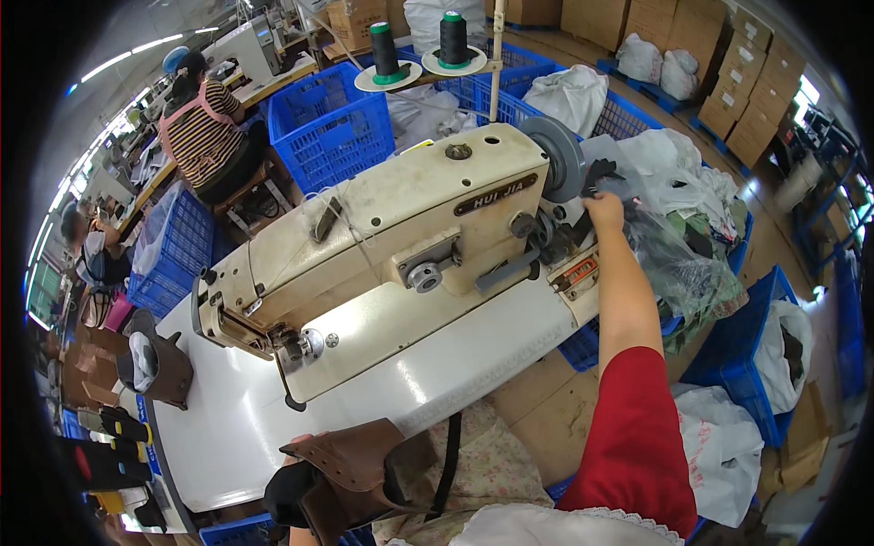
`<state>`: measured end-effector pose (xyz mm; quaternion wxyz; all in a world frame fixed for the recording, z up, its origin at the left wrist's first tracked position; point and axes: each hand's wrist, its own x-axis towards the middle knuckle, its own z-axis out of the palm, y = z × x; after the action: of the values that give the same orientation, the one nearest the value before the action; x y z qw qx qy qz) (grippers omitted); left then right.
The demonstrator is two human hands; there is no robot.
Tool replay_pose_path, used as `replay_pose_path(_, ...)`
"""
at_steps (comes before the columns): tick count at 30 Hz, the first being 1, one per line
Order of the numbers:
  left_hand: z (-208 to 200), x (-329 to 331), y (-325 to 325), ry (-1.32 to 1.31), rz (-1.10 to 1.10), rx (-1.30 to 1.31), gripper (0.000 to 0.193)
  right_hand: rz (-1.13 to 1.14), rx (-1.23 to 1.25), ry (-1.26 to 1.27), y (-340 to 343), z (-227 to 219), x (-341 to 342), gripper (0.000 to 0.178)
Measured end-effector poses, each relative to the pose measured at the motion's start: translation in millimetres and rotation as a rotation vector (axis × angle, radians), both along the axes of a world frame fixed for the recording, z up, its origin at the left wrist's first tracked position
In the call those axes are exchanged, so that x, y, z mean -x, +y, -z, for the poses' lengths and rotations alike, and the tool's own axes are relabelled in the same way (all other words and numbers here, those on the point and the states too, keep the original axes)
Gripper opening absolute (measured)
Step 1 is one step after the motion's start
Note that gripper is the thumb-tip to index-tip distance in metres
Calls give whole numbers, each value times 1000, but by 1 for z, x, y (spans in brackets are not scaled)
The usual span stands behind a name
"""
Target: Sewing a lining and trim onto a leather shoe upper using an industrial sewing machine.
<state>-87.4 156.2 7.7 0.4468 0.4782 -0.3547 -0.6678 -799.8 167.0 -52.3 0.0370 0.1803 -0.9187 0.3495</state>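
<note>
A brown leather boot upper (350, 460) with eyelet holes and a black lining is in my left hand (299, 444) at the table's near edge. Most of that hand is hidden behind the leather. A black strap (448, 464) hangs beside it. My right arm stretches to the far right, where my right hand (604, 212) is closed at a small dark piece (599, 173), too unclear to name, by the handwheel (551, 159) of a cream sewing machine (382, 227). Another brown upper (164, 364) stands on the left of the white table (373, 391).
Two dark thread cones (384, 55) stand behind the machine. To the right, a blue crate (748, 350) and clear and white plastic bags (678, 246) crowd the table's end. A person in a striped top (200, 136) sits at the back left, near another blue crate (332, 123).
</note>
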Motion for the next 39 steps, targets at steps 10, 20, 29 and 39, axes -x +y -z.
replay_pose_path(10,-4,0,2,26,9,63,50,-74,861,3,140,-98,-60,26)
replay_pose_path(20,-17,-27,-1,56,32,269,51,-303,1209,-459,244,-108,-301,24)
replay_pose_path(29,-35,-39,4,295,91,280,40,-544,1289,-972,191,-67,-429,27)
replay_pose_path(39,-61,-28,29,-1267,142,959,37,-573,1250,-950,184,-70,-446,32)
